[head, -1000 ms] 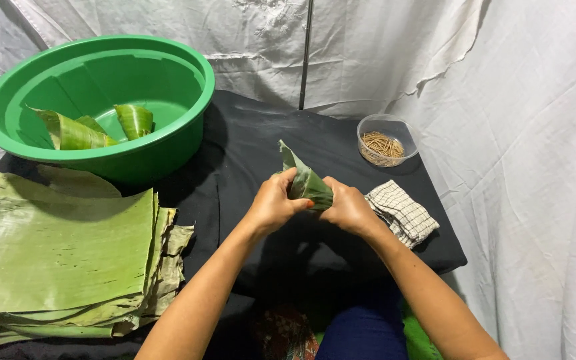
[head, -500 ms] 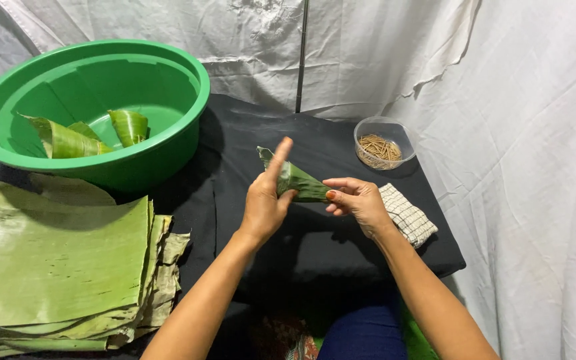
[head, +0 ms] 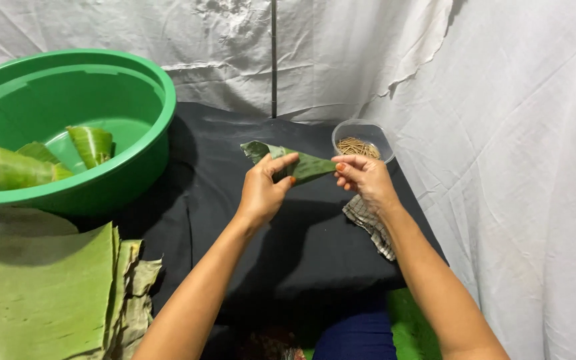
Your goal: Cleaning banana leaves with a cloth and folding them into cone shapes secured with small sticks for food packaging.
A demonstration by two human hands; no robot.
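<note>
The leaf parcel (head: 293, 162) now lies level instead of tilted; the left hand (head: 261, 190) and right hand (head: 363, 179) pinch its 2 ends above the black table (head: 221, 187).

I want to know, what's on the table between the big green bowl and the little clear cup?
Only bare black cloth on the table, the head view shows; above it, the left hand holds a leaf parcel.

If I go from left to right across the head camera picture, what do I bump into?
Green basin with leaf parcels inside → left hand → folded leaf parcel held between both hands → right hand → white cloth wall.
</note>
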